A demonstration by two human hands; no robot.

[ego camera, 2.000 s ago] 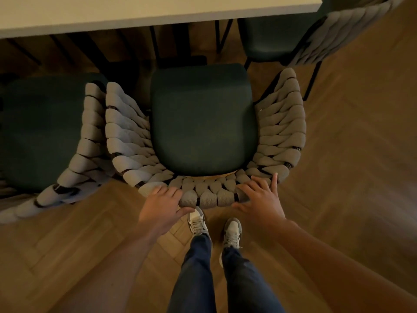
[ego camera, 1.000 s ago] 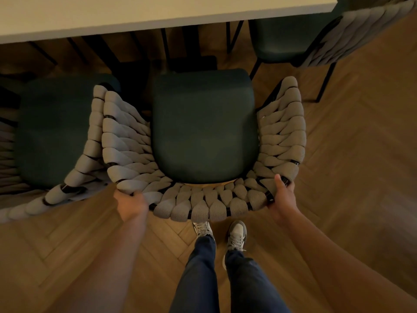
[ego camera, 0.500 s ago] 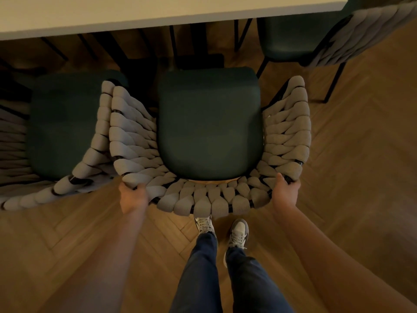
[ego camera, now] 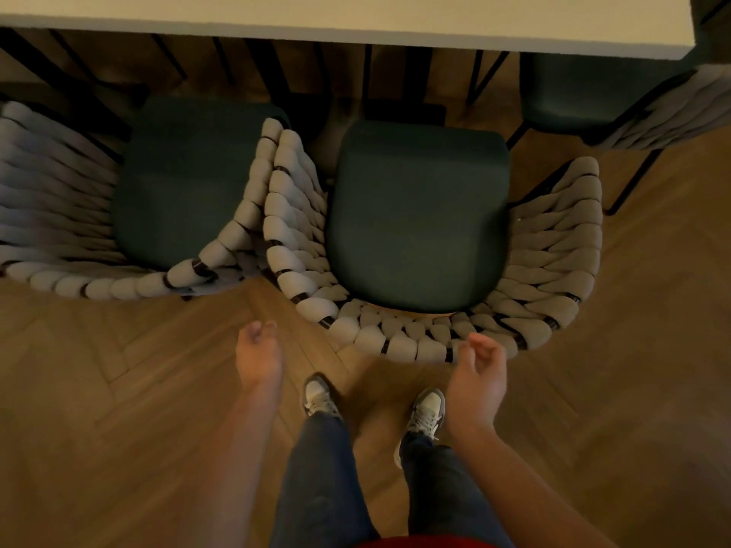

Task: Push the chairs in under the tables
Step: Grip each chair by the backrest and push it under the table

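Hands: left hand (ego camera: 259, 359) and right hand (ego camera: 476, 379) hanging loosely curled, gripping nothing
Chair: middle chair (ego camera: 419, 215) sitting just short of table (ego camera: 356, 17)
Technique: regripping backrest evenly, pushing straight

A wooden herringbone floor (ego camera: 118, 389) carries everything here. Taking the middle chair (ego camera: 419, 215) as landmark: it stands on the floor with its dark green seat short of the pale table (ego camera: 356, 17) edge beyond it. Just left of it, woven arms touching, stands a second chair (ego camera: 178, 183). Beyond it to the right, a third chair (ego camera: 593, 89) sits partly under the table. Nearer than it, two grey sneakers (ego camera: 320, 395) stand on the boards.
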